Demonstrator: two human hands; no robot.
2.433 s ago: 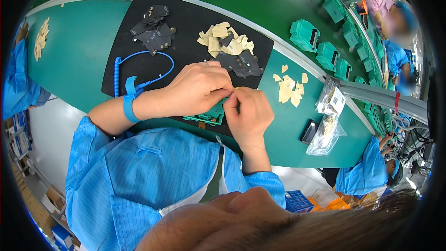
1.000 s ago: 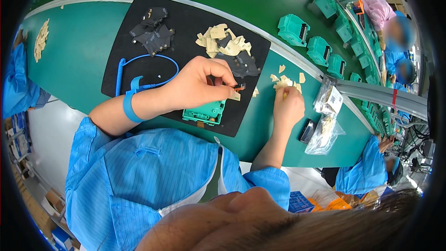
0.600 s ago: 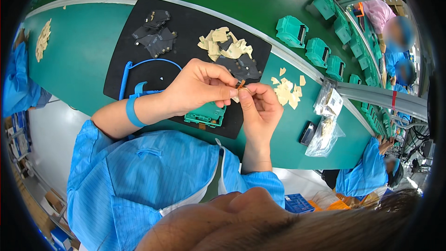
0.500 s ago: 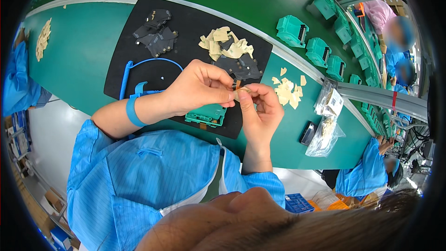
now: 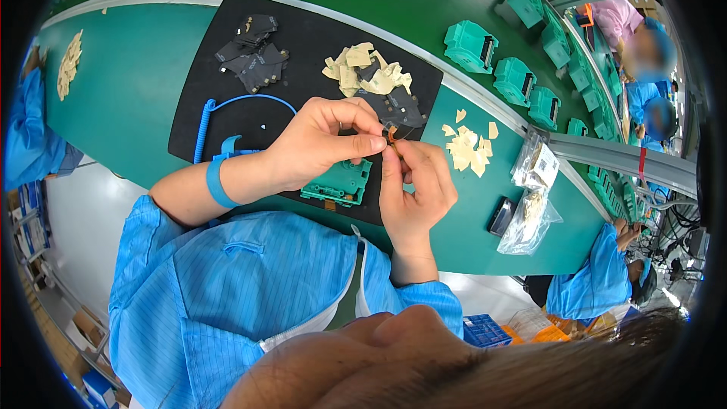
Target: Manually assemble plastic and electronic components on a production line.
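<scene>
My left hand and my right hand meet above the black mat. Between their fingertips is a small orange-and-black strip, like a piece of flexible circuit, mostly covered by the fingers. Both hands pinch it. Below them lies an open green plastic housing, partly hidden by my left hand. A blue wrist strap circles my left wrist. Just beyond the fingers, dark flat cut pieces lie beside a heap of cream backing paper.
More dark cut pieces lie on the black mat near a coiled blue cord. Paper scraps, a small black box and clear bags are at right. Green housings line the far belt. Other people sit at both sides.
My right-hand fingers have shifted and dipped slightly. The pale piece seen at my fingertips no longer shows, and more of the orange strip does. The housings on the far belt have moved slightly left.
</scene>
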